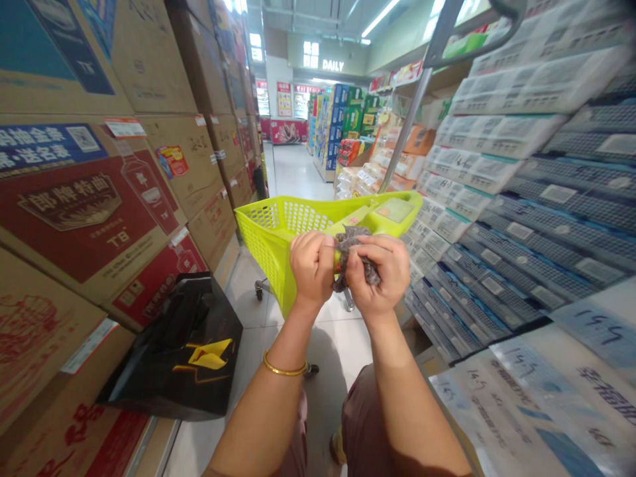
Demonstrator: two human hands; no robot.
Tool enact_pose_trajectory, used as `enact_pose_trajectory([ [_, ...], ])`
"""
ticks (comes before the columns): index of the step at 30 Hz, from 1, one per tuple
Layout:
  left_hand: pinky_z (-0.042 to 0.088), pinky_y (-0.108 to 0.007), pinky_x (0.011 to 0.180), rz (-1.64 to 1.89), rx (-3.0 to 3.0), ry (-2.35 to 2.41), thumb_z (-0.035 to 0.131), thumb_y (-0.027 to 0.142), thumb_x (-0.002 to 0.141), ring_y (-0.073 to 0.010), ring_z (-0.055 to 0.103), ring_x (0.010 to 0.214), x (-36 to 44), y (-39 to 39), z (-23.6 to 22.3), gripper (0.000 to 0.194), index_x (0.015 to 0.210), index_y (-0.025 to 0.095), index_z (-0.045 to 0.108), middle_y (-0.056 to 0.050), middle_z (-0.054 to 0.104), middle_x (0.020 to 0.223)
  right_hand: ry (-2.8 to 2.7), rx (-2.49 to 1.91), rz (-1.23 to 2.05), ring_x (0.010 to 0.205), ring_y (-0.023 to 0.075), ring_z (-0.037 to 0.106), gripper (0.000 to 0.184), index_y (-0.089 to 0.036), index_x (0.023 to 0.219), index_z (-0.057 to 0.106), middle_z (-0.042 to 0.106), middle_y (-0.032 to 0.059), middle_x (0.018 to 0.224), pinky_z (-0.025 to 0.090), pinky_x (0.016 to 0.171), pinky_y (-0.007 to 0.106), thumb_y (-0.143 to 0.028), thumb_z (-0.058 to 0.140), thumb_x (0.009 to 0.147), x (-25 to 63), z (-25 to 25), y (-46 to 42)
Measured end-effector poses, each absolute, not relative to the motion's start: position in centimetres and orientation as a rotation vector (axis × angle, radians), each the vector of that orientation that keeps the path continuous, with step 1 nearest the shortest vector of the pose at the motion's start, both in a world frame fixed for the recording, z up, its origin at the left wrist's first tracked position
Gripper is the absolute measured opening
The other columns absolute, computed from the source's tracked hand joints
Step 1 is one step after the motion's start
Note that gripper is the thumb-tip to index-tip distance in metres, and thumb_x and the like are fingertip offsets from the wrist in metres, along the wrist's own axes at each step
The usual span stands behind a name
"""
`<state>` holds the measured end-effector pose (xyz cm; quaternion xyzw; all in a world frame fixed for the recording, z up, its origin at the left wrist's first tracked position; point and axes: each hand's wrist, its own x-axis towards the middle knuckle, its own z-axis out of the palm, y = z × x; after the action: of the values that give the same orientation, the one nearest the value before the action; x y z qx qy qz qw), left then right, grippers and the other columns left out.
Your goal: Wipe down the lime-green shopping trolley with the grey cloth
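A lime-green plastic shopping cart stands in front of me, its perforated basket tilted in view. My left hand is closed in a fist at the cart's handle, fingers wrapped round it. Beside it, my right hand grips a crumpled grey-brown cloth that is bunched around the handle. Part of the cloth reaches to the edge of my left hand. Most of the handle is hidden by the hands and cloth. A gold bangle circles my left wrist.
Stacked cardboard cartons line the left side, with a black box jutting out at floor level. Wrapped packs are piled along the right, near a metal pole. A tiled aisle runs ahead towards more shelves.
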<state>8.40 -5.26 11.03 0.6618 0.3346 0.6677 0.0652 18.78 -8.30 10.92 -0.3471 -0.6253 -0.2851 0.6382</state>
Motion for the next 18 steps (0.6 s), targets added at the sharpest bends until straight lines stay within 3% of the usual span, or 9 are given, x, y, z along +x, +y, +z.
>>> enact_pose_trajectory([
  [6, 0.038, -0.031, 0.072, 2.016, 1.949, 1.041, 0.035, 0.032, 0.092, -0.0159, 0.051, 0.067, 8.4, -5.3, 11.0, 0.036, 0.060, 0.021, 0.048, 0.000, 0.052, 0.062, -1.212, -0.862, -0.513, 0.086, 0.0162, 0.062, 0.013, -0.020, 0.080, 0.058, 0.064, 0.0017, 0.083, 0.048, 0.082, 0.037, -0.027, 0.050, 0.088, 20.8, 10.9, -7.2],
  [18, 0.037, -0.032, 0.071, 2.034, 1.990, 1.056, 0.030, 0.038, 0.093, -0.0166, 0.048, 0.066, 8.4, -4.9, 10.6, 0.039, 0.059, 0.022, 0.041, 0.000, 0.046, 0.061, -1.288, -0.910, -0.540, 0.087, 0.0149, 0.060, 0.009, -0.022, 0.081, 0.058, 0.062, 0.0018, 0.085, 0.048, 0.083, 0.034, -0.024, 0.051, 0.086, 16.8, 11.8, -9.2],
])
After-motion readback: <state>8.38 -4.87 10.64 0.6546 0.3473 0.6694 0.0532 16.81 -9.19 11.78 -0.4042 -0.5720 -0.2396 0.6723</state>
